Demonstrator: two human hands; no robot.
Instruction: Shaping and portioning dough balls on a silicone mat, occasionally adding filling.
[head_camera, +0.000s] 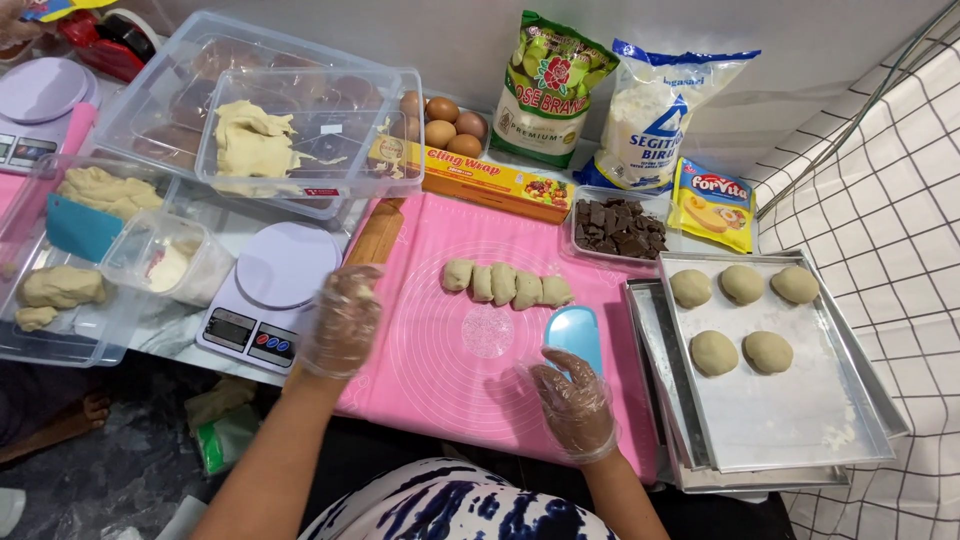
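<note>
A row of five small pale dough pieces (507, 284) lies in the middle of the big pink rubber baking mat (430, 370), side by side and touching. Just below the row, on the right, a light blue plastic dough scraper (574, 336) lies flat on the mat.

The right hand (574, 403), in a thin clear plastic glove, rests on the mat with its fingers spread and loose. It holds nothing. Its fingertips are right at the bottom edge of the scraper. The left hand (342, 320), also in a clear glove, is up at the left edge of the mat. Its fingers are bent a little, and I cannot tell if it holds something.

Next to the left hand sits a white kitchen scale with a round top (272, 292). A brown wooden rolling pin (377, 233) lies behind the hand.

To the right of the mat are shiny metal baking trays (800, 410), stacked up. Five round dough balls (742, 315) sit on the top tray, apart from each other.

Behind the mat are a clear tub of dark chocolate chunks (614, 228), a long yellow box (484, 182), some brown eggs (445, 125) and bags of baking stuff (547, 90). On the left, clear plastic boxes (305, 135) hold more pale dough.
</note>
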